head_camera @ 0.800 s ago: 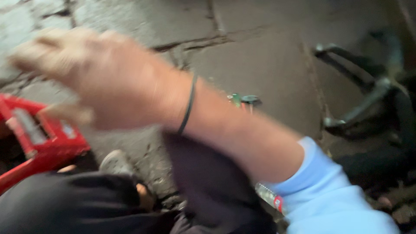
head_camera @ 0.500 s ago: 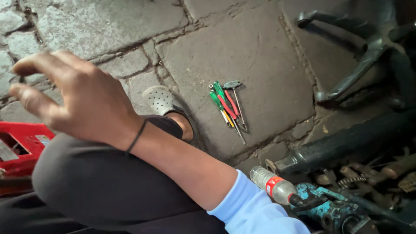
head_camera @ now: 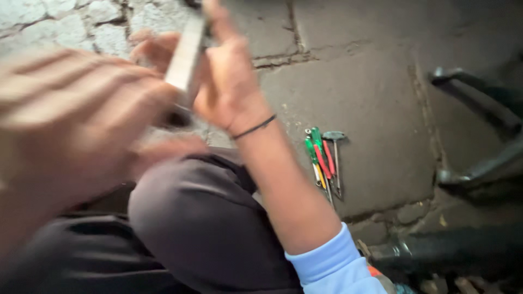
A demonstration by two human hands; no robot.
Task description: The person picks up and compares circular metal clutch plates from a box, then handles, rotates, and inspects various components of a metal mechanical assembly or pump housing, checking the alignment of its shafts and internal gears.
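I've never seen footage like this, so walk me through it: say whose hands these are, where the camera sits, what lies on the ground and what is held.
The camera sits on a person's head and looks down, so both hands are their own. The right hand, with a dark band at the wrist, holds a flat pale object that is too blurred to name. The left hand is a blur beside it. Below is the person's bent knee. On the stone paving lies a small bunch of screwdrivers with red and green handles.

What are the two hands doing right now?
Left hand: blurred, cannot tell if open or closed.
Right hand: closed on a flat grey bar.
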